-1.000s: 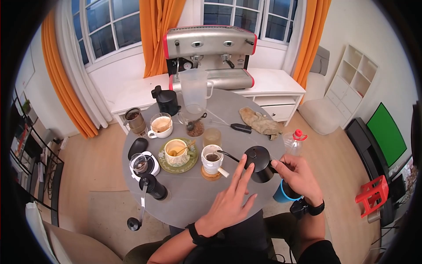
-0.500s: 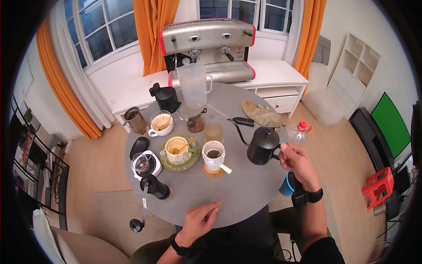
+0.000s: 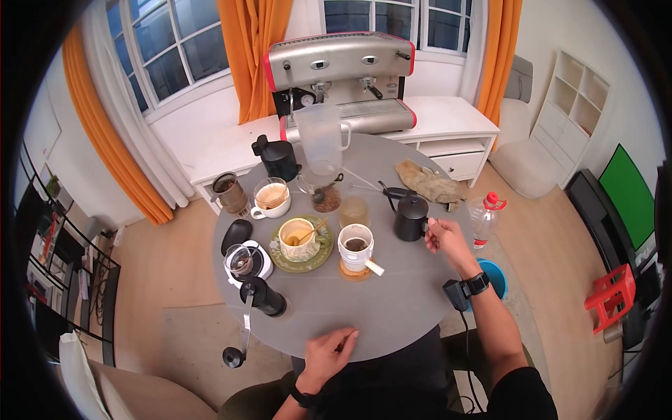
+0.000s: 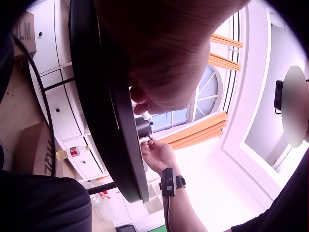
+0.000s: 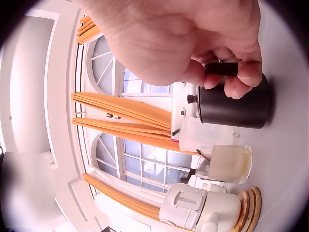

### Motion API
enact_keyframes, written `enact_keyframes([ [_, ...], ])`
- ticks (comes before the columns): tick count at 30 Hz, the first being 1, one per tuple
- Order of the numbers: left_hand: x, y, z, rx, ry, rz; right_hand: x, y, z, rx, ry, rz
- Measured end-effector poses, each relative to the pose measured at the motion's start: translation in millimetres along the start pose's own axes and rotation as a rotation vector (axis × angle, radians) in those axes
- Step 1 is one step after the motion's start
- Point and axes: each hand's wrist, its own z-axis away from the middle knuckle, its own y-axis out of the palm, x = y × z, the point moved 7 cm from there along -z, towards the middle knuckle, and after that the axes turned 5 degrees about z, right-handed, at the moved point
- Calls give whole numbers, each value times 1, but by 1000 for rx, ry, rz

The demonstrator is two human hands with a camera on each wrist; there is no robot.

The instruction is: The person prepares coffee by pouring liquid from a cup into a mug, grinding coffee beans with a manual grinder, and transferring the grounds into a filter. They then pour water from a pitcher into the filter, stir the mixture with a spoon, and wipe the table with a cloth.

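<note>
A black gooseneck kettle [image 3: 411, 218] stands upright on the right of the grey round table, its spout pointing to the far left. My right hand [image 3: 448, 241] grips its handle [image 5: 221, 69], with the fingers curled round it in the right wrist view. Left of the kettle, a white handled cup [image 3: 355, 257] has dark coffee grounds in its top part and sits on a round wooden coaster [image 5: 254, 208]. At the table's front edge rests my left hand [image 3: 332, 355], its fingers loosely curled and holding nothing.
A patterned cup [image 3: 299, 241] on a green plate [image 3: 318, 260], a hand grinder [image 3: 264, 297] and a white scale [image 3: 262, 266] are to the left. Behind stand a clear pitcher [image 3: 320, 136] and a glass cup [image 3: 354, 212]. A cloth [image 3: 428, 183] lies at the back right.
My left hand has left the kettle and come back to the table's front edge. The right hand has carried the kettle away to the back right and lowered it, with its spout turned farther back.
</note>
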Motion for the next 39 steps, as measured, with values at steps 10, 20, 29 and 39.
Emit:
enact_keyframes([
  [10, -7, -1, -2, 10, 41, -30, -6, -1, 8, -113, -14, -123],
  [20, -7, 3, 1, 8, 42, -112, -39, -3, 90, -349, -193, 281],
  [29, -3, 4, 2, 18, 6, -97, -11, 32, 118, -437, -385, 744],
  [39, 2, 3, 4, -36, -25, -72, -16, 29, 116, -431, -412, 697],
])
